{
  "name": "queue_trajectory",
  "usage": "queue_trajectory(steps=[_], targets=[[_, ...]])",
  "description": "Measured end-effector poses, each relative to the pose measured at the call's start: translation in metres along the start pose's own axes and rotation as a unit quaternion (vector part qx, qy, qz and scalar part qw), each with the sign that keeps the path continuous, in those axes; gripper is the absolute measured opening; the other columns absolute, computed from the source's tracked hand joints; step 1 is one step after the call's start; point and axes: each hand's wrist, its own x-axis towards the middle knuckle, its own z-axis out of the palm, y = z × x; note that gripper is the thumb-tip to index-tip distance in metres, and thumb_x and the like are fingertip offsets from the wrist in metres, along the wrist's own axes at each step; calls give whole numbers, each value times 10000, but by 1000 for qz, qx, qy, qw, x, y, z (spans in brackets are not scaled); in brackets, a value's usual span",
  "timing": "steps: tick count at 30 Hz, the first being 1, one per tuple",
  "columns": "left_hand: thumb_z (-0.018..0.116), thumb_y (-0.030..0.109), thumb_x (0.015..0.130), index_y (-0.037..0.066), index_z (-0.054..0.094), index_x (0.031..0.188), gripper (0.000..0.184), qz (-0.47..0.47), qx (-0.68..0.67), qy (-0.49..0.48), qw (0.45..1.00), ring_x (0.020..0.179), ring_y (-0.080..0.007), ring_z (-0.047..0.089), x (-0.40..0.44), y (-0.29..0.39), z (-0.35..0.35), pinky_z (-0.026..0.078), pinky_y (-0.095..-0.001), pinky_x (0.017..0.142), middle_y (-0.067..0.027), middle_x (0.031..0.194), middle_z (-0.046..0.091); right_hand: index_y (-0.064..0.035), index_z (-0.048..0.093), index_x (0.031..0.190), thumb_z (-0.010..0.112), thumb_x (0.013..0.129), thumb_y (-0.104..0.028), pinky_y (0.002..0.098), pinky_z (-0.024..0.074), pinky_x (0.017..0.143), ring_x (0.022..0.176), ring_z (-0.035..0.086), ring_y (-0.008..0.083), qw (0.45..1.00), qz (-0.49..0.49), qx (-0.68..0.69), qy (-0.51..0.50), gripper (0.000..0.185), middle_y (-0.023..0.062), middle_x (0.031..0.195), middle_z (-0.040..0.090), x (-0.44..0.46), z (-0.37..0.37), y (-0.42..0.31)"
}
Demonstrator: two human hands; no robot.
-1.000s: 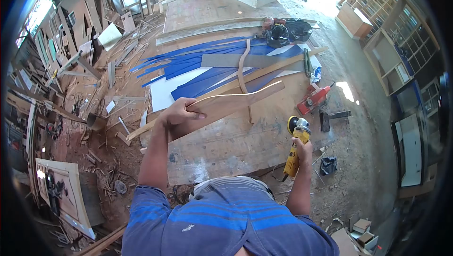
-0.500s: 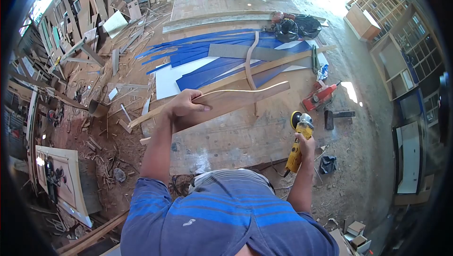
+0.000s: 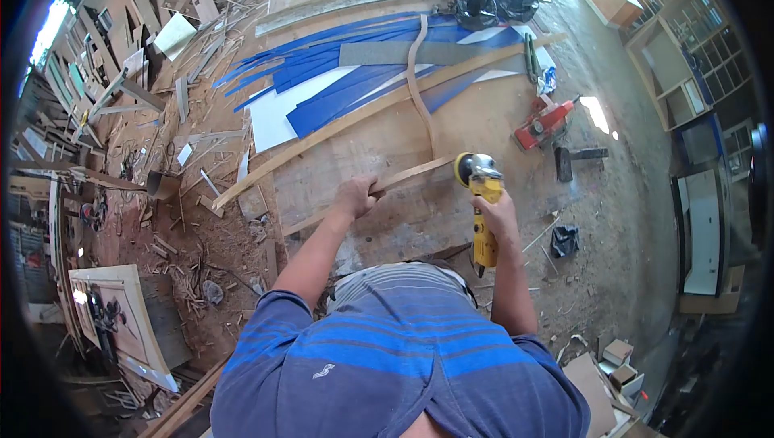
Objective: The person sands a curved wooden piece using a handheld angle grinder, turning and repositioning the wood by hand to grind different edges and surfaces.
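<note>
My left hand is closed round a curved wooden piece, which lies over the wooden worktable with its narrow edge facing up. In my right hand is a yellow angle grinder. Its round disc is close to the right end of the wooden piece; whether they touch I cannot tell. Beyond the piece, a thin curved strip crosses a long wooden board and blue strips.
A red power tool and a hammer sit at the table's right side. Another power tool lies near a black plastic bag at the back. Scrap wood covers the floor at left. Framed cabinets stand at right.
The wooden piece has turned from showing its broad face to its narrow edge and come lower. My left hand has moved right and nearer; the grinder has moved left and up towards the piece.
</note>
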Motion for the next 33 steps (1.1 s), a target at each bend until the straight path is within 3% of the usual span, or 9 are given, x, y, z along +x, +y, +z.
queue_trajectory(steps=[3,6,10,12,15,18,23,33], targets=[[817,366,867,95,704,978,313,12,8,52,999,873,-405,719,-7,-8,13,554,-498,748,-189,913,738,35,650,1175,863,733,-329,412,585,869,973,752,312,997,-14,-61,-36,612,203,1050,761,-5,29,-14],[821,355,854,131,736,1019,290,16,-53,89,994,913,-393,731,-25,-21,8,576,-504,791,-156,954,759,37,623,1180,840,743,-381,469,574,918,1047,732,413,990,-44,-109,-82,642,268,1079,747,-25,48,-52],[834,344,846,128,740,1018,291,-48,-56,53,996,906,-379,725,-54,-41,3,566,-486,775,-143,960,750,26,583,1164,826,755,-384,516,564,924,1054,711,467,978,-77,-142,-128,629,301,1063,735,-43,68,-82],[822,326,862,118,726,977,257,-38,-49,39,997,904,-381,712,-58,-49,8,554,-483,774,-138,940,738,25,584,1153,827,760,-384,518,564,921,1048,712,470,974,-69,-157,-148,617,302,1058,735,-54,69,-101],[797,293,884,106,692,923,219,92,-78,76,990,886,-392,683,-57,-51,27,534,-490,765,-140,917,710,22,596,1141,837,761,-363,501,566,895,1031,726,442,978,-70,-154,-125,592,282,1038,742,-60,65,-100],[797,229,883,80,673,911,195,111,-35,89,989,852,-412,674,-50,-46,34,530,-482,724,-170,886,688,19,583,1132,837,766,-359,511,570,888,1024,722,457,983,-66,-145,-87,585,292,1022,739,-60,49,-92],[760,283,908,103,666,949,207,117,-22,102,988,876,-398,672,-39,-41,42,527,-483,756,-146,925,692,29,570,1139,837,766,-344,524,576,864,992,720,483,984,-51,-165,-40,592,309,974,734,-53,35,-69],[743,314,922,121,670,965,211,150,-2,118,982,845,-360,674,-37,-36,43,528,-468,739,-119,903,684,-11,518,1147,801,786,-385,560,568,849,961,715,488,954,-62,-242,-165,591,292,969,734,-84,80,-90]])
